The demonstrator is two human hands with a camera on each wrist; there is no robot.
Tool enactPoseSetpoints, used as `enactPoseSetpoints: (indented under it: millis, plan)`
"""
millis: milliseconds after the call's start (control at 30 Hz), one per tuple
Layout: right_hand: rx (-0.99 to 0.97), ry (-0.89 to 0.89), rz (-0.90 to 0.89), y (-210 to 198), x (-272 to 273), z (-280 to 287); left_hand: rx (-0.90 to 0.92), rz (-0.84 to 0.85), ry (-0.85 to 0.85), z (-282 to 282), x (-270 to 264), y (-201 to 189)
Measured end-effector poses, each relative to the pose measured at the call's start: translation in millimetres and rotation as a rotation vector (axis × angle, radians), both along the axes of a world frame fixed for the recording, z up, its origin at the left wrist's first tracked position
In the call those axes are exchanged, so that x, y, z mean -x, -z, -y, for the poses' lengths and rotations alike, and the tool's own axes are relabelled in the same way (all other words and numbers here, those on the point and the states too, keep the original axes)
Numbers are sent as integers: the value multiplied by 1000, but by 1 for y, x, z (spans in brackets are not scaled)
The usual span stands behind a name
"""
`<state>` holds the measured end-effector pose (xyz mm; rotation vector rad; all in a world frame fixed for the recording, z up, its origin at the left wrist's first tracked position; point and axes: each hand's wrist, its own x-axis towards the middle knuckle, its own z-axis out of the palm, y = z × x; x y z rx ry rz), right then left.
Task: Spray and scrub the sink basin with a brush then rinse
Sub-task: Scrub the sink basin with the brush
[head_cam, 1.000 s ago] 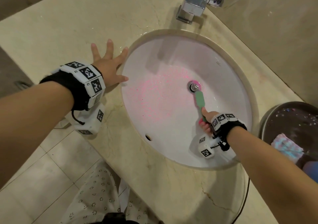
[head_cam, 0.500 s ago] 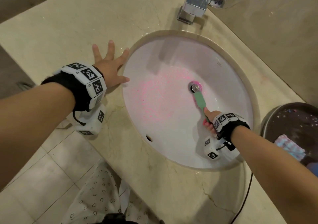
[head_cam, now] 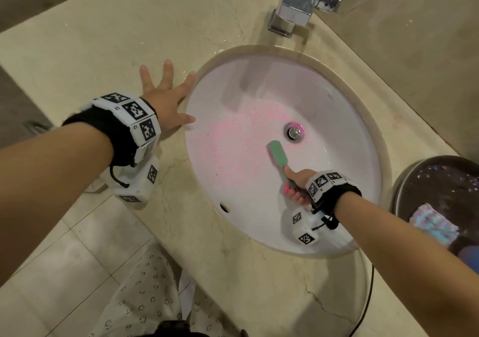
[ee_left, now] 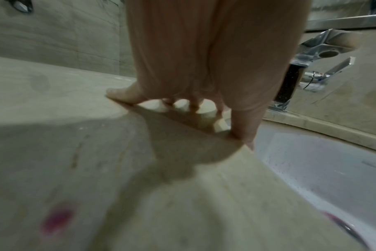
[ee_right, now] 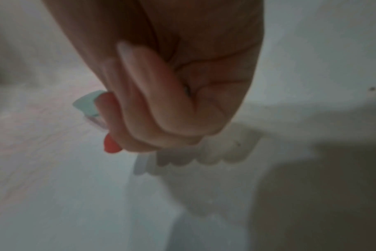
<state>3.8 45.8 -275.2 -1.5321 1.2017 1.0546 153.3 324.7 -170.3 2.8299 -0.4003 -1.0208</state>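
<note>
1. Clenched around the handle of a green brush (head_cam: pixel 277 155), the right hand (head_cam: pixel 298 184) reaches down inside the white sink basin (head_cam: pixel 337 155); the red end of the handle pokes out below the curled fingers (ee_right: pixel 144 101).
2. Brush head lies flat on the basin floor, just beside the metal drain (head_cam: pixel 294 132) on its near-left side and not touching it.
3. Pink speckled cleaner (head_cam: pixel 233 142) covers the basin wall to the left of the drain, with a pink ring around the drain itself.
4. Spread open, fingers straight, the left hand (head_cam: pixel 166 98) presses on the beige stone counter (head_cam: pixel 90 51) to the left of the drain, holding nothing; its thumb (ee_left: pixel 245 125) reaches over the rim of the basin.
5. Right of the drain, the basin wall is bare white up to the rim; the overflow hole (head_cam: pixel 223 206) sits on the near wall.
6. Beyond the drain, a chrome faucet (head_cam: pixel 298 2) stands on the counter at the back rim.
7. Far right of the drain, outside the rim, a dark round bin (head_cam: pixel 440 181) holds a pale blue cloth (head_cam: pixel 432 226).
8. A small pink spot (ee_left: pixel 56 219) marks the counter near the left wrist.
</note>
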Motion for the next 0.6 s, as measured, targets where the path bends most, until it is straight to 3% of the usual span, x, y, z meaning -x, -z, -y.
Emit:
enactPoseSetpoints:
  millis: [133,333,433,600]
  plan:
    - [-15,-4,77,-6,-6,-16,-1,-7,-7,-1,0,0]
    - [-152,269,273,-37,-23,-30,-49,8,22,1,2,-6]
    - [-191,285,349,-67,-29,-37,-109,25,32,5,-1,-13]
    - [-209,360,583,-119,-36,-44,140,136,192,52,-7,-41]
